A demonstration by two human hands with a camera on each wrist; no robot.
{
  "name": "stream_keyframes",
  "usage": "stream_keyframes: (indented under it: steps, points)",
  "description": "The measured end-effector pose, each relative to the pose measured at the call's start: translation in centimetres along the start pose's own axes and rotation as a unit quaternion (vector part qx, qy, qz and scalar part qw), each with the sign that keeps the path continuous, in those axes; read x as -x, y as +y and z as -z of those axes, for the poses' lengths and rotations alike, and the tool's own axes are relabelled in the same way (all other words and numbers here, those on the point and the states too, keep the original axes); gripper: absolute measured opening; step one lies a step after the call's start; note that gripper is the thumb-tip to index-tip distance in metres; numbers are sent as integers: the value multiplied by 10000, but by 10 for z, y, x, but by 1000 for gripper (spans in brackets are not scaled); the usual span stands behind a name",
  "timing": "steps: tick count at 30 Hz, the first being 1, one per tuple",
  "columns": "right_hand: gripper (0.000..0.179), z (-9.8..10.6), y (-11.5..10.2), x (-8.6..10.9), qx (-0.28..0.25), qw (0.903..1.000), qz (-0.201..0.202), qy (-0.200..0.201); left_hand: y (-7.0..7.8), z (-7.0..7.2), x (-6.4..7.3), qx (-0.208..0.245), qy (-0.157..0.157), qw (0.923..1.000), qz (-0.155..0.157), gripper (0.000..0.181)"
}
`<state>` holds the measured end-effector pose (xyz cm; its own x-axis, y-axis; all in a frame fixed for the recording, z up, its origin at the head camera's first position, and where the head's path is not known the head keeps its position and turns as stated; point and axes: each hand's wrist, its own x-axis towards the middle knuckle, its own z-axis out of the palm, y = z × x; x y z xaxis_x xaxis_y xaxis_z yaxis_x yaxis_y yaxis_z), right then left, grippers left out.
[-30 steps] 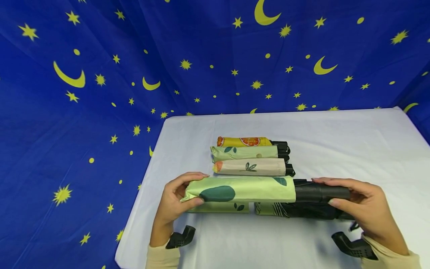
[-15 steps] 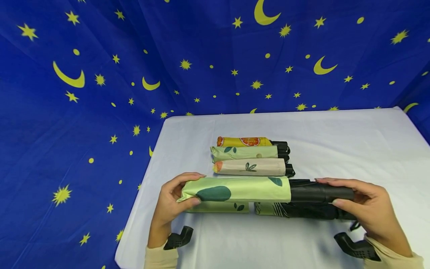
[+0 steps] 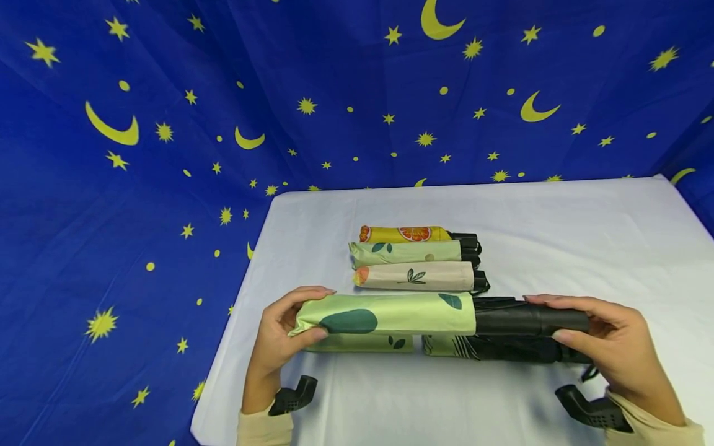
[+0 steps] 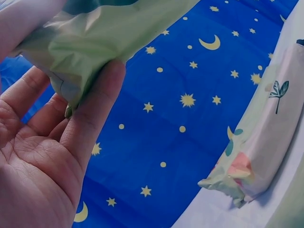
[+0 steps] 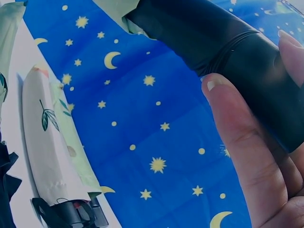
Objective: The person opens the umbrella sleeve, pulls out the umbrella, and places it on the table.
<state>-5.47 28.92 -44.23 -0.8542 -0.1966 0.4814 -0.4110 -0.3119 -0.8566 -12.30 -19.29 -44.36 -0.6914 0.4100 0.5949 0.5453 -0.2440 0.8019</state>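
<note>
A light green umbrella sleeve (image 3: 413, 314) with dark green printed shapes covers part of a black folded umbrella (image 3: 535, 318), raised level over the table's front half. My left hand (image 3: 276, 337) pinches the sleeve's closed left end between thumb and fingers; in the left wrist view the cloth (image 4: 78, 45) bunches there. At the other end my right hand (image 3: 619, 337) grips the umbrella's black handle, fingers behind and thumb in front. Dark canopy fabric (image 5: 175, 31) shows between sleeve mouth and handle in the right wrist view.
Behind lie three sleeved umbrellas in a row: yellow with orange slices (image 3: 404, 235), pale green (image 3: 413, 254) and cream (image 3: 418, 277). Partly hidden below the raised umbrella are another green sleeve (image 3: 365, 344) and a black folded umbrella (image 3: 513, 350). A starry blue curtain (image 3: 346, 74) borders the white table (image 3: 569, 235).
My left hand has drawn the sleeve leftward, baring more of the black umbrella. The right hand has shifted slightly right with the handle. The umbrellas on the table stay put.
</note>
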Motion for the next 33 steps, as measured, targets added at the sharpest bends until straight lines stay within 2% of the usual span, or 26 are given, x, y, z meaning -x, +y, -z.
stream_keyframes:
  steps: [11, 33]
  points:
    - [44, 1, 0, 1, -37, 10000, 10, 36, 1, 0, -2, -10, -24, 9999, -143, 51]
    - [43, 3, 1, 3, -10, 10000, 18, 80, 1, 5, 1, 52, -41, 9999, -134, 52]
